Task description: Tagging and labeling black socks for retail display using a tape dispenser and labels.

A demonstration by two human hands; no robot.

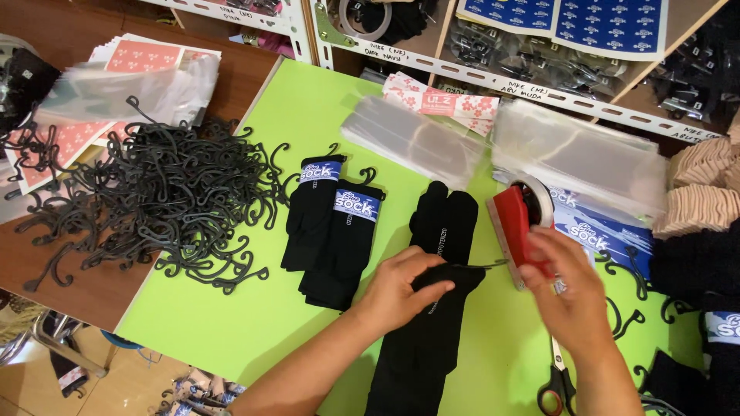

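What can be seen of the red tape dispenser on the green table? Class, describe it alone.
The red tape dispenser looks like plastic, with a roll of clear tape mounted at its far end. It lies on the green table, right of the unpacked black socks and partly over blue printed labels. The right hand covers its near end; the left hand presses the socks, apart from it.

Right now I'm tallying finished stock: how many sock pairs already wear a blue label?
3: two labelled pairs left of the left hand; a third at the right edge, partly cut off.
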